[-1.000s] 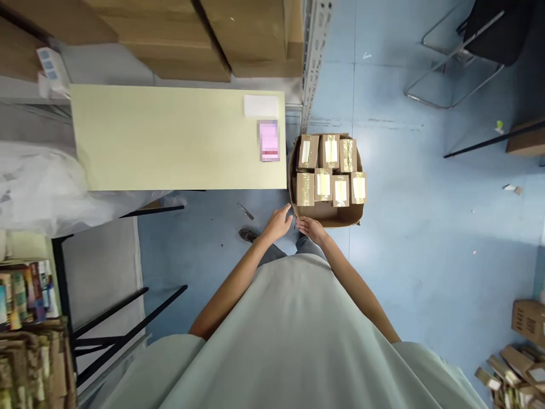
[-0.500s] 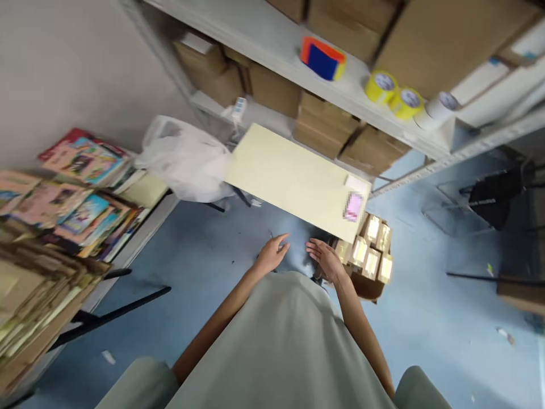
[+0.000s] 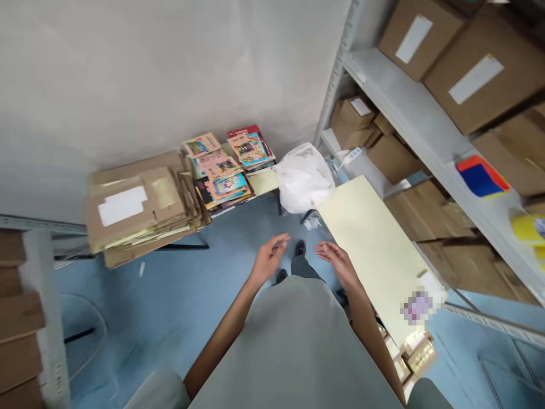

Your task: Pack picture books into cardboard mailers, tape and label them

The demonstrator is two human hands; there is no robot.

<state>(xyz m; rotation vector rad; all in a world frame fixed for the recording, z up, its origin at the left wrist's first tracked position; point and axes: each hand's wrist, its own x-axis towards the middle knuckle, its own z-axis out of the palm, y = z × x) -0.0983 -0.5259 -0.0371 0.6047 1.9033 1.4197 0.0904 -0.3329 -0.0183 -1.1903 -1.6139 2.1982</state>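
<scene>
Both of my hands hang in the air in front of my body, over the blue floor (image 3: pixel 179 318). My left hand (image 3: pixel 269 258) holds nothing, its fingers loosely bent and apart from the thumb. Nothing is in my right hand (image 3: pixel 338 261) either; its fingers point inward, a little spread, beside the left edge of the cream table (image 3: pixel 370 244). Ahead of the hands, a white plastic bag (image 3: pixel 304 179) sits between that table and a second one bearing stacked books (image 3: pixel 225 170). A blurred-out pinkish object (image 3: pixel 417 307) lies at the table's near end.
Flattened cardboard boxes (image 3: pixel 140 204) are piled left of the books. A metal shelf (image 3: pixel 409 102) with cartons (image 3: pixel 477 74) and a blue-orange item (image 3: pixel 482 176) runs along the right. Small boxes (image 3: pixel 415 352) stand below the table's near end. Another shelf upright (image 3: pixel 46 307) is at far left.
My view has turned left: the cream table and shelf shifted right, while the books, cardboard pile and bag came toward the middle. My hands stay raised with nothing in them.
</scene>
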